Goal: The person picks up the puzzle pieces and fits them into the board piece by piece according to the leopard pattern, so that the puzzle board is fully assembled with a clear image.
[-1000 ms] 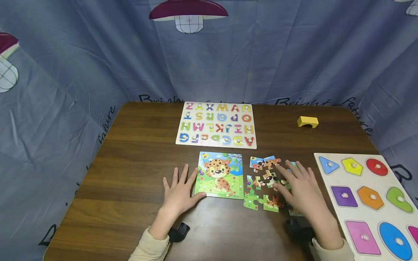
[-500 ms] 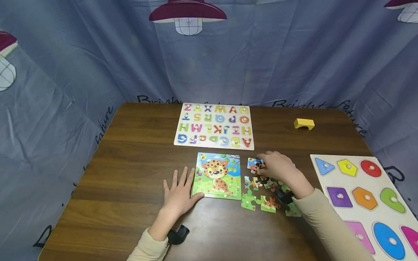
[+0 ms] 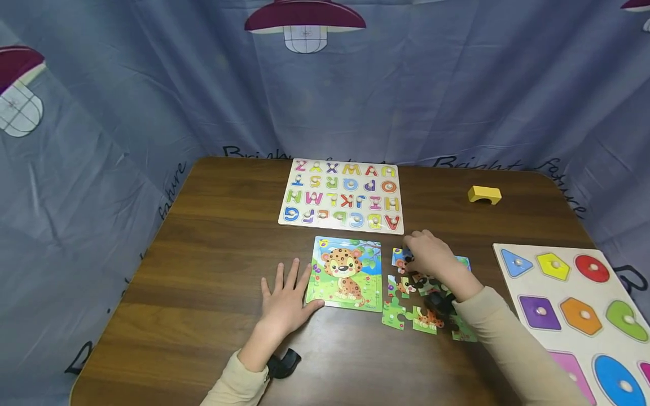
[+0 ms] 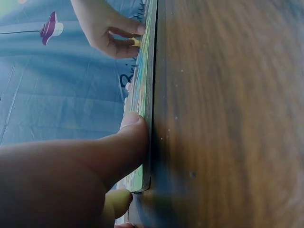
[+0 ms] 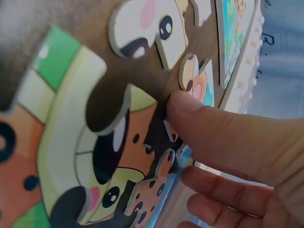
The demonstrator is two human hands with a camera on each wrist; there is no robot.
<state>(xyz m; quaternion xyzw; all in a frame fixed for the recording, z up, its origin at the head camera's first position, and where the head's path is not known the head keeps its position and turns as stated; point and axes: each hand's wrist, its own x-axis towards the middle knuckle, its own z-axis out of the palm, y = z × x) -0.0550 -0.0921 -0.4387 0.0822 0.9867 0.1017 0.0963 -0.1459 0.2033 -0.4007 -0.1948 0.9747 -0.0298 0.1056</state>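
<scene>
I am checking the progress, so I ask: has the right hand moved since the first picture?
Yes. Against the shape board, the right hand has moved left, away from it, and forward, nearer the letter board.

Soft light puts a pale sheen on the table, blurred in the left wrist view.

The bare left hand is spread out, palm down, with its straight fingers apart and pointing forward. Its thumb sticks out to the right. The left arm comes up from the bottom in a beige cloth sleeve. The bare right hand is farther forward, back up, its fingers bent. Whether they pinch is hard to see. The right arm, in a long beige cloth sleeve, slants in from the lower right.
</scene>
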